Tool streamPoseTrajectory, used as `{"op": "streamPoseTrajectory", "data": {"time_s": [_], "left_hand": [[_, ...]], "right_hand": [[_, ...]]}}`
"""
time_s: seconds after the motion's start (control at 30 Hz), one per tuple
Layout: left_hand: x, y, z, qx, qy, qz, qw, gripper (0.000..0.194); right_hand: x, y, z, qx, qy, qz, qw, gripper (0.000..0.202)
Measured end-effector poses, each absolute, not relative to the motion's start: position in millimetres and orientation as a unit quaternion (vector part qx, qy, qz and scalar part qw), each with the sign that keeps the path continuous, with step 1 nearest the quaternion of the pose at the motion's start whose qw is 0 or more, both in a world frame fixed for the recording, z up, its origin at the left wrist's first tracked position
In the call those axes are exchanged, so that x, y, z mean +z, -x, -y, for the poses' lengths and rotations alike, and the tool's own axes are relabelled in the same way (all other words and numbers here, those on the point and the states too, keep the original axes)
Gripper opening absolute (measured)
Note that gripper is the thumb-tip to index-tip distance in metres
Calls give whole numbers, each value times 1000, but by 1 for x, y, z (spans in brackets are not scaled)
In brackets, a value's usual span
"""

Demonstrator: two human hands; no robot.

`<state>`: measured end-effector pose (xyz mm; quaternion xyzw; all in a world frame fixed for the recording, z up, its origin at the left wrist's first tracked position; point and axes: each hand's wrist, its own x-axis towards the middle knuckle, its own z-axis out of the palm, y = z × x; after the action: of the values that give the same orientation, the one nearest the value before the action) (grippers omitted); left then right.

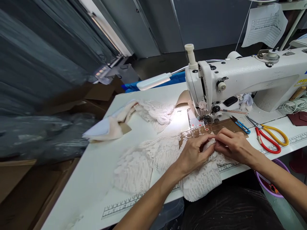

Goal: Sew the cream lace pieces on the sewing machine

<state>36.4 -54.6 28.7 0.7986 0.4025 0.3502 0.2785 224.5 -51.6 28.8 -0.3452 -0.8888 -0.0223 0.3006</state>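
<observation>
On the white table (96, 174), just our side of the sewing machine (240, 78), our left hand (193, 154) and right hand (231, 144) are both pinching the white lace (202, 182), neither being nearer; it is stretching leftward, one part drooping over the table's near edge.

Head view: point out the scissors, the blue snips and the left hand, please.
Scissors (258, 126), head view: near the pivot.
Blue snips (241, 125), head view: mid-body.
Left hand (192, 155), head view: back of the hand.
</observation>
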Motion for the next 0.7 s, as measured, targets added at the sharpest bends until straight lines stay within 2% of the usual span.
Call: {"op": "streamPoseTrajectory", "data": {"time_s": [0.07, 0.17, 0.4, 0.5, 0.57, 0.7], "left_hand": [[29, -35, 53, 346, -800, -403, 279, 15], [26, -35, 53, 347, -809, -398, 258, 14], [18, -36, 55, 365, -792, -423, 246, 15], [17, -37, 55, 363, -773, -447, 267, 19], [17, -37, 56, 365, -762, -458, 279, 21], [15, -39, 55, 371, -746, -467, 298, 21]], "right_hand": [[24, -225, 51, -3, 346, 871, 349, 18], [20, -222, 50, 49, 360, 848, 385, 15], [28, -236, 49, 132, 379, 841, 363, 14], [35, -273, 56, 112, 428, 815, 373, 20], [37, -307, 64, 50, 497, 797, 339, 21], [24, -361, 77, -14, 583, 786, 206, 32]]}}
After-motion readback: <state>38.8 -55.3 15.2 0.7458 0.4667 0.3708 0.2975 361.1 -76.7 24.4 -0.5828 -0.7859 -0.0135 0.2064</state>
